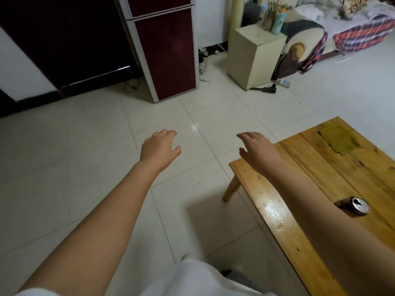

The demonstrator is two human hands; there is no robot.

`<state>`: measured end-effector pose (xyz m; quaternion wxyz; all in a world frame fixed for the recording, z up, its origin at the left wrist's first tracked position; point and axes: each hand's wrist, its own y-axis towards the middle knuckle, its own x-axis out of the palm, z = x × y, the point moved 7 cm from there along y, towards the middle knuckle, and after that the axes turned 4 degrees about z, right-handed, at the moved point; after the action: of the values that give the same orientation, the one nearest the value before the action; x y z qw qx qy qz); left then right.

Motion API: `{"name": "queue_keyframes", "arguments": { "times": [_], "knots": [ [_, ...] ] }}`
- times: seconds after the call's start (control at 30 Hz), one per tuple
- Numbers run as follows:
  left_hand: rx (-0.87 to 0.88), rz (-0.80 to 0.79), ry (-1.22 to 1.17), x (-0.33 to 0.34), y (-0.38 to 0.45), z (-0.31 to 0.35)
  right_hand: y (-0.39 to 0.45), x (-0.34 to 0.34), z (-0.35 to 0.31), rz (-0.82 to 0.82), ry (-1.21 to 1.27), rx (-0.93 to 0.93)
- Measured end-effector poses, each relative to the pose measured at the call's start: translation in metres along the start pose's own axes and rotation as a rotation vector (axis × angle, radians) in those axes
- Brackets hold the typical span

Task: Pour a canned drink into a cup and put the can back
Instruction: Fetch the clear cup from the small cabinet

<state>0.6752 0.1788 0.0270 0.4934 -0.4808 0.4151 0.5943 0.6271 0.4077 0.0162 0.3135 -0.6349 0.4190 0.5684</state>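
Both hands are hovering released and holding nothing, left hand [159, 146] mid-frame over the floor [85, 157], right hand [257, 147] above the bench [320, 167]; the can [353, 207] is standing at lower right

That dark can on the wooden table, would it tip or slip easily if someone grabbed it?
The can stands upright, narrow and tall, so a sideways nudge might tip it. Its top looks opened, so tipping would likely spill. The shiny metal probably feels smooth, perhaps slippery.

A wooden table [316, 189] filled the lower right of the frame, standing on pale floor tiles [85, 157]. One opened can [353, 207] stood on it near the right edge.
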Motion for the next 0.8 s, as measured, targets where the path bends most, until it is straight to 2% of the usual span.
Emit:
{"name": "queue_keyframes", "arguments": {
  "times": [0.37,0.8],
  "knots": [
    [-0.09,0.0,-0.091,-0.001,0.012,-0.064,0.042,0.024,-0.047,-0.1,0.073,-0.005],
    [-0.009,0.034,-0.144,-0.001,0.091,-0.078,0.104,0.03,-0.045,-0.029,0.033,0.056]
  ]
}}
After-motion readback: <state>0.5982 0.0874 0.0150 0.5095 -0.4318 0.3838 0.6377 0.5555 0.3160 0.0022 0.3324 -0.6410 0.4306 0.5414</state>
